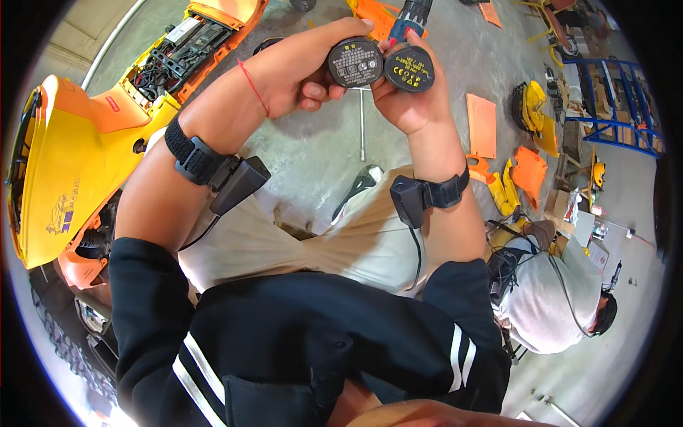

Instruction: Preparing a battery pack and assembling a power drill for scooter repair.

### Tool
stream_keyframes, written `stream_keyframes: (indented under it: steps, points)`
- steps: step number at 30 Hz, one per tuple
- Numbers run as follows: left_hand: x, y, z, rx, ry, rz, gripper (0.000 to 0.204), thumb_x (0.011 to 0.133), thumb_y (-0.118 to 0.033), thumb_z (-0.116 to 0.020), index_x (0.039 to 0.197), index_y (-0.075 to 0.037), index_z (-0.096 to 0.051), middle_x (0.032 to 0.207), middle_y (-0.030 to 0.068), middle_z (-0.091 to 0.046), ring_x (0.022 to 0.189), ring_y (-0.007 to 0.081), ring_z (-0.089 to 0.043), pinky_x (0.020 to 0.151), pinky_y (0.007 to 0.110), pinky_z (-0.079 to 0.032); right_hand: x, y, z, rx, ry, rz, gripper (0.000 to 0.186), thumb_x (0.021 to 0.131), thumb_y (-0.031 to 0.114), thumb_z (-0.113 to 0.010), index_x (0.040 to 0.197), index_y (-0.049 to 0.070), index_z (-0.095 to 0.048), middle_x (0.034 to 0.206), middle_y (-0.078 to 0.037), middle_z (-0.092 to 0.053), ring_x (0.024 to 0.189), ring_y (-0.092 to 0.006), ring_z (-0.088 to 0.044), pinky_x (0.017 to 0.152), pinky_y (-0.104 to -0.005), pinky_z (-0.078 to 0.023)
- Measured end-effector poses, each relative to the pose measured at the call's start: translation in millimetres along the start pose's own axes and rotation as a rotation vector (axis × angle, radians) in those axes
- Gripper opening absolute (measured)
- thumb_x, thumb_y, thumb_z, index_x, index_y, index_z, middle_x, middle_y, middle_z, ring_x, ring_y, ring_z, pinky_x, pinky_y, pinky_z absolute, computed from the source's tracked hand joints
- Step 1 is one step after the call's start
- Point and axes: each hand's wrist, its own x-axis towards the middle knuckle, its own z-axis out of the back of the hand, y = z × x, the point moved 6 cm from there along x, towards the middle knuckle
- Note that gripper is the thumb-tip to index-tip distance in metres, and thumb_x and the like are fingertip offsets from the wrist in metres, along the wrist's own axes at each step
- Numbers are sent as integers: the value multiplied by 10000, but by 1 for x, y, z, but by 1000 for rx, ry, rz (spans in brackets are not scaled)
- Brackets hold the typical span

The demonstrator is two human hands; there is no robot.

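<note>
A blue and black cordless drill (414, 16) points away from me, its dark chuck at the top edge. Two round black ends with printed labels face me side by side. My left hand (302, 75) is closed around the left round end (356, 62), which looks like the battery part, with the thumb stretched over its top. Closed about the drill body, my right hand (420, 99) holds it behind the right round end (409, 69). Whether the two ends are joined I cannot tell. Both hands are raised in front of me, almost touching.
At left stands a yellow and orange vehicle body (67, 167) with exposed wiring (181, 60). Orange panels (482, 126) and yellow parts (537, 117) lie on the concrete floor at right. A person (551, 292) in a light shirt is bent over at lower right. Blue shelving (619, 132) stands farther off.
</note>
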Motion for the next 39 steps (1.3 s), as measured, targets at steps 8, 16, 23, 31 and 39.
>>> stream_keyframes:
  steps: [8,16,23,31,39]
  points:
    - [1,-2,-2,81,-4,-60,463,900,-595,-567,857,-135,-601,599,32,-570,398,80,-436,355,219,-321,8,2,7,45,18,-4,170,912,218,-657,904,54,-612,820,-76,-681,860,-205,-668,783,-325,-562]
    - [2,-9,-14,71,129,-284,436,1016,-406,-444,1180,-13,-539,1025,124,-669,797,212,-686,584,278,-518,17,13,12,-87,64,33,304,890,330,-662,934,33,-619,878,-88,-673,843,-215,-662,785,-342,-544]
    - [-2,-15,-15,-163,357,-379,394,1028,-262,-399,1327,-13,-465,1151,136,-628,996,273,-640,747,342,-486,19,32,6,-53,94,64,393,898,328,-631,1142,51,-497,888,-130,-648,805,-254,-647,798,-420,-530]
    - [-22,-32,-14,369,146,-718,530,896,-49,-689,1369,15,-459,1305,97,-579,1157,158,-571,1015,315,-456,12,60,-11,-47,176,311,345,890,330,-653,1037,40,-539,882,-130,-637,837,-246,-649,868,-409,-543]
    - [-21,-29,-17,554,79,-905,529,788,98,-680,1286,-40,-568,1199,72,-604,1109,169,-567,1004,307,-434,-16,83,-30,-99,444,553,273,884,300,-653,969,53,-571,909,-118,-634,891,-288,-633,904,-442,-519]
